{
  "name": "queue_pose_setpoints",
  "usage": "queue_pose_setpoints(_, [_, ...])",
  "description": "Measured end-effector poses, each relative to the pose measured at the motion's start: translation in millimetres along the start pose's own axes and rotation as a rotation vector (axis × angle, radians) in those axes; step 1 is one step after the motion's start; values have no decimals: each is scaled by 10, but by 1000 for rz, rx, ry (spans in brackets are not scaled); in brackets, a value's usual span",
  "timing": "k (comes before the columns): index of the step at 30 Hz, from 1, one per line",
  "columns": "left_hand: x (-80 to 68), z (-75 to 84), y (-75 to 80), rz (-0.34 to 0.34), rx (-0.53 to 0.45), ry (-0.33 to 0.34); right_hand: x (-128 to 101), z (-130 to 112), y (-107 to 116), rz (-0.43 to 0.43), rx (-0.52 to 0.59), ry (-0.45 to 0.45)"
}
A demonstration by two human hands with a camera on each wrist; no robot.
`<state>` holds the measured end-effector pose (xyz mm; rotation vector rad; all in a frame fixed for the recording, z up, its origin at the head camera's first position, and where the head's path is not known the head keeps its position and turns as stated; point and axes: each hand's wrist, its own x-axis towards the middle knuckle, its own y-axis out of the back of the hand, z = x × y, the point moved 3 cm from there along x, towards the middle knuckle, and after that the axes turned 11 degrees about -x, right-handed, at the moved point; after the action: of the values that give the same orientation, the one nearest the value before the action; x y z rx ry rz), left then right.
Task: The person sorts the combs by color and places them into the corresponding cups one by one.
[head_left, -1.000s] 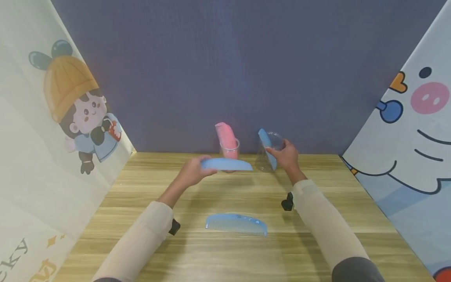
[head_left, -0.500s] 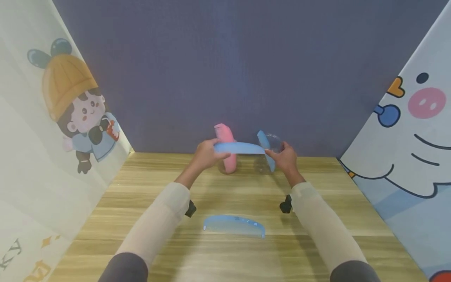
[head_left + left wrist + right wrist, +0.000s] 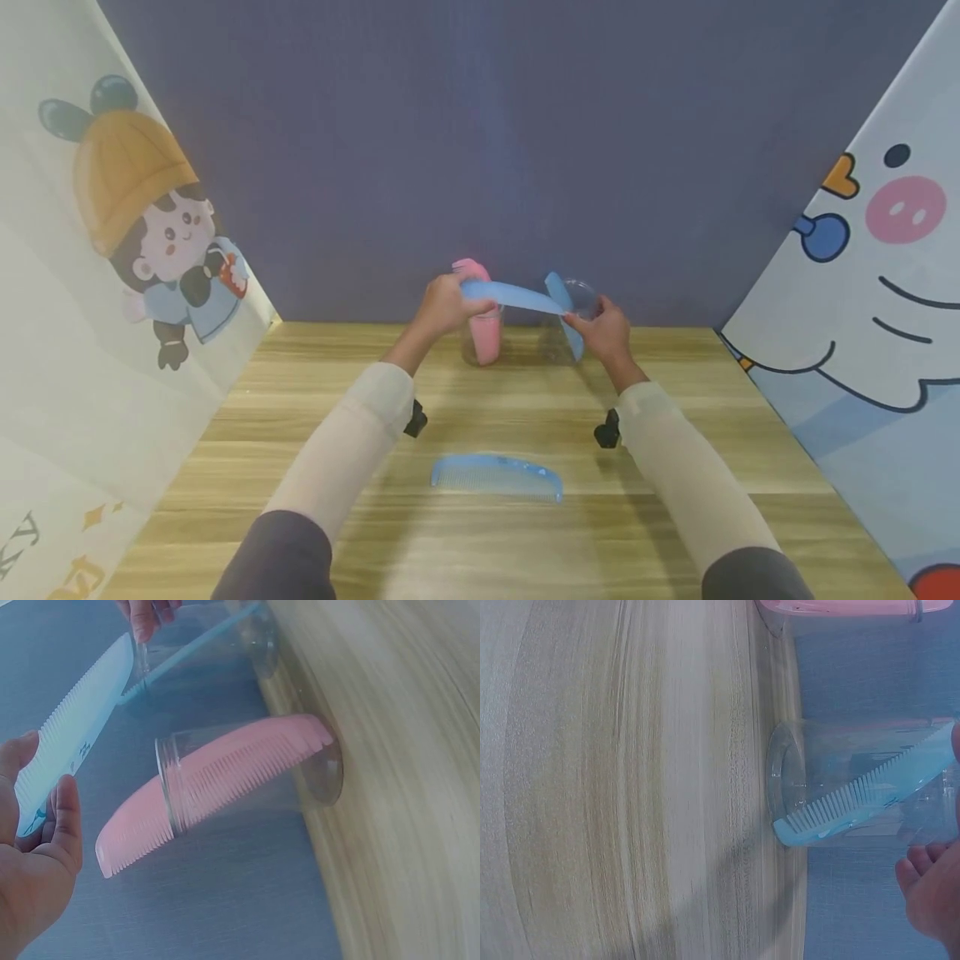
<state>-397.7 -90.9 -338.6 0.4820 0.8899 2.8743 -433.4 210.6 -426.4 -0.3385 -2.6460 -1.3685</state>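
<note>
1. A blue comb (image 3: pixel 510 294) is pinched at its left end in the left hand (image 3: pixel 442 304), held level above the table (image 3: pixel 675 517) with its far tip at the rim of the right cup (image 3: pixel 579 321).
2. The right hand (image 3: pixel 609 332) grips that clear cup, which already holds a second blue comb (image 3: pixel 862 799) leaning inside.
3. Just left stands another cup (image 3: pixel 247 780) with a pink comb (image 3: pixel 217 787).
4. A third blue comb (image 3: pixel 497 477) lies flat nearer the person.

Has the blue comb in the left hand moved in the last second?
Yes. The held blue comb has risen and gone right, from below the pink comb's cup to beside the right-hand cup.
</note>
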Motion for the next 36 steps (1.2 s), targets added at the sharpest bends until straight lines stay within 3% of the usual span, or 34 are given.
queue_pose_setpoints(10, [66, 88, 26, -32, -91, 13, 17, 22, 3, -27, 21, -19])
queue_pose_setpoints(19, [212, 164, -140, -23, -106, -8, 41, 2, 10, -41, 29, -24])
queue_pose_setpoints(28, [329, 313, -364, 47, -345, -16, 45, 1, -2, -9, 33, -24])
queue_pose_setpoints(32, [318, 336, -445, -19, -395, 29, 40, 21, -18, -3, 20, -20])
queue_pose_setpoints(36, [262, 321, -475, -116, -325, 51, 43, 39, -22, 8, 6, -18])
